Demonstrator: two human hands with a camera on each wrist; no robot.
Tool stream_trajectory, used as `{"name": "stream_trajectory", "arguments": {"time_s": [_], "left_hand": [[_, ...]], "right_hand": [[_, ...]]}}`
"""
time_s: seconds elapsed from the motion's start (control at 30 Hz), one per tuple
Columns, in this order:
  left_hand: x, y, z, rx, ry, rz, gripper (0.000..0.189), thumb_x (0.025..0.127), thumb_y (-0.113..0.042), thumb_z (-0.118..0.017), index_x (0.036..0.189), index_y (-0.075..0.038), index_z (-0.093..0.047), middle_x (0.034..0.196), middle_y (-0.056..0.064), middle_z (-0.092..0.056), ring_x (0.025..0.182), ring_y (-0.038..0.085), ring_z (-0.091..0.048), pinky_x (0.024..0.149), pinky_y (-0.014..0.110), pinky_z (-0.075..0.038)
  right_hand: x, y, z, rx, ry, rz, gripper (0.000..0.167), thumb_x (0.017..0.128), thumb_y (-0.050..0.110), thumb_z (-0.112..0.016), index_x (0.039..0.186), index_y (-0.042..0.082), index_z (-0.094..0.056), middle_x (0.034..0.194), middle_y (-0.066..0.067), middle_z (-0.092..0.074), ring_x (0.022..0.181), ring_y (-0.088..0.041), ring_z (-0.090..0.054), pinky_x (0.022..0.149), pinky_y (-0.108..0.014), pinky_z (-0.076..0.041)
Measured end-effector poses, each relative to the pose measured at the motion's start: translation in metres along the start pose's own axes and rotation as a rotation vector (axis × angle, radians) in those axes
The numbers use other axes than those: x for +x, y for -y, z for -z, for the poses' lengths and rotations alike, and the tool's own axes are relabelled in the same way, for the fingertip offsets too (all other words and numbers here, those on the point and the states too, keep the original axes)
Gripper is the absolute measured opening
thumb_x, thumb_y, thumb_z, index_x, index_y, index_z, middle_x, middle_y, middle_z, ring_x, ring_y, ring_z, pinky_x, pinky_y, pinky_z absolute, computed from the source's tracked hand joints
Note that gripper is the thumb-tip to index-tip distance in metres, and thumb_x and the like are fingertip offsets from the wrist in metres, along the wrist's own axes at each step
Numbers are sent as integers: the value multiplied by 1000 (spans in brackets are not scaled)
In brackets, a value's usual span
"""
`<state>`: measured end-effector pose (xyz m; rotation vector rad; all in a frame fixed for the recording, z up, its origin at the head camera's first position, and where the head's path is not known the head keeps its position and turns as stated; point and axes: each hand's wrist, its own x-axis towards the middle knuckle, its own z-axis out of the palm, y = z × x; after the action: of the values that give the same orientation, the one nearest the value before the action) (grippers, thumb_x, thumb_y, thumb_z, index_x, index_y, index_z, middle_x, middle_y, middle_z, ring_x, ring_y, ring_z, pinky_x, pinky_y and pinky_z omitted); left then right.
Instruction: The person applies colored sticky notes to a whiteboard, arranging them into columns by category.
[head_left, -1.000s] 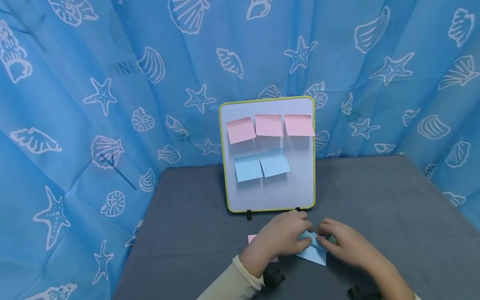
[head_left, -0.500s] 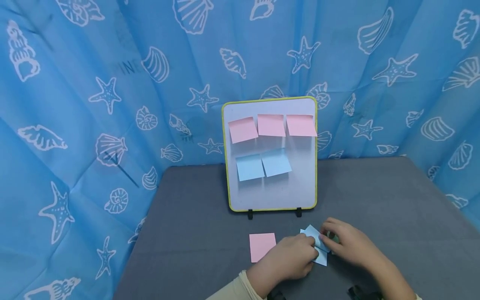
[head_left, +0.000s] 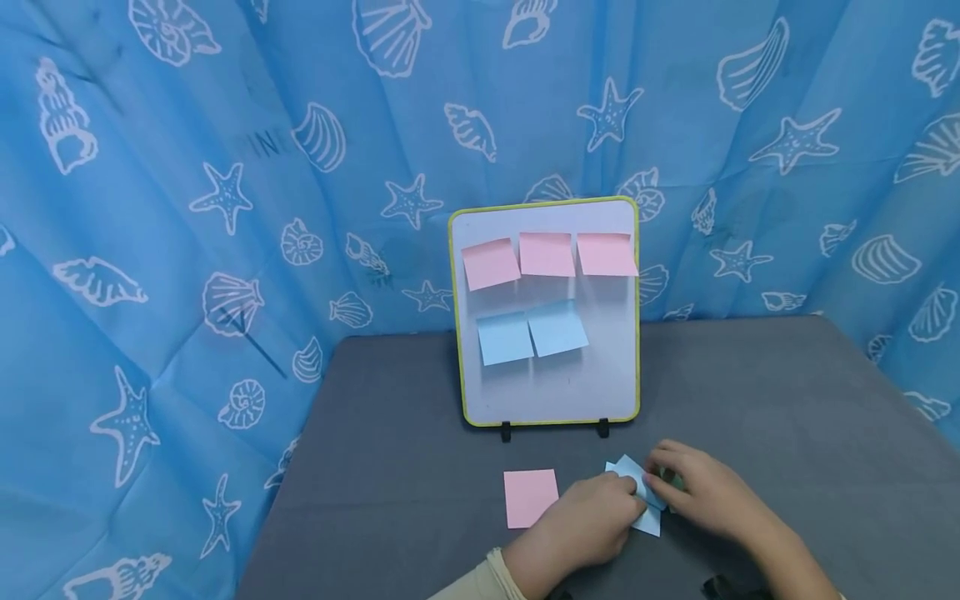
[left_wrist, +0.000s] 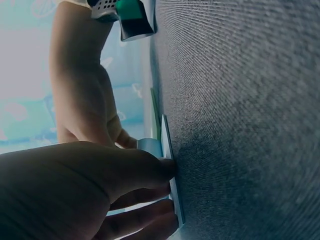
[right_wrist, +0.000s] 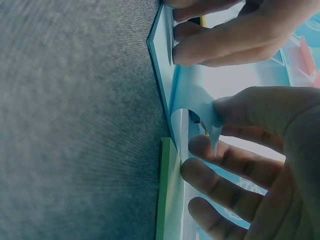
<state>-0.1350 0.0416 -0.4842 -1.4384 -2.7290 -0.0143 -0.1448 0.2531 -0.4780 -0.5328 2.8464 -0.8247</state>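
Note:
A pad of blue sticky notes (head_left: 648,523) lies on the grey table, partly covered by both hands. My left hand (head_left: 592,518) holds it down, thumb and fingers at its surface and edge in the left wrist view. With thumb and fingertips my right hand (head_left: 697,487) pinches the top blue sheet (right_wrist: 197,95), which curls up off the pad. A green pad (right_wrist: 170,190) lies under the right hand, against the blue one. To the left hand's left is a square of pink sticky notes (head_left: 530,498).
Behind the hands a whiteboard (head_left: 551,392) with a yellow rim stands on black feet. It bears several pink notes (head_left: 491,264) in a row above two blue notes (head_left: 505,337). A blue shell-print curtain (head_left: 420,100) hangs behind the table (head_left: 390,467).
My left hand has shifted down and right onto the blue pad, uncovering the pink notes. My right hand keeps its pinch on the lifted sheet. The head view has shifted slightly.

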Motion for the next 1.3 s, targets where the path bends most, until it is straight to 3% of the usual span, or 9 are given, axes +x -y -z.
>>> {"name": "stream_trajectory", "arguments": {"time_s": [0.37,0.67,1.13,1.3], "left_hand": [[0,1,1,-32,13,6,17,104,-21,-67,107,-30,-81,95,-14,-64,72,1,-45,57,16,-43],[0,4,-4,20,-62,-14,12,95,-20,-75,94,-30,-79,89,-13,-61,72,1,-49,56,16,-44],[4,11,-4,-94,-18,-31,15,97,-17,-73,105,-26,-82,95,-12,-64,75,-2,-47,68,12,-44],[4,10,-6,-86,-35,-38,15,96,-16,-73,104,-25,-82,95,-13,-65,75,-2,-47,68,12,-44]], "right_hand": [[1,1,0,-15,-5,-16,7,100,24,-73,94,27,-72,94,12,-61,78,5,-54,65,-26,-48],[1,-3,0,-90,-62,-54,5,100,30,-74,97,26,-75,97,13,-65,83,-1,-59,68,-28,-51],[1,-9,3,-97,-132,-86,6,102,28,-72,99,23,-75,98,10,-69,83,-5,-58,67,-31,-49],[1,-11,5,-88,-150,-119,6,101,24,-72,101,19,-75,100,5,-71,86,-11,-60,71,-36,-50]]}}
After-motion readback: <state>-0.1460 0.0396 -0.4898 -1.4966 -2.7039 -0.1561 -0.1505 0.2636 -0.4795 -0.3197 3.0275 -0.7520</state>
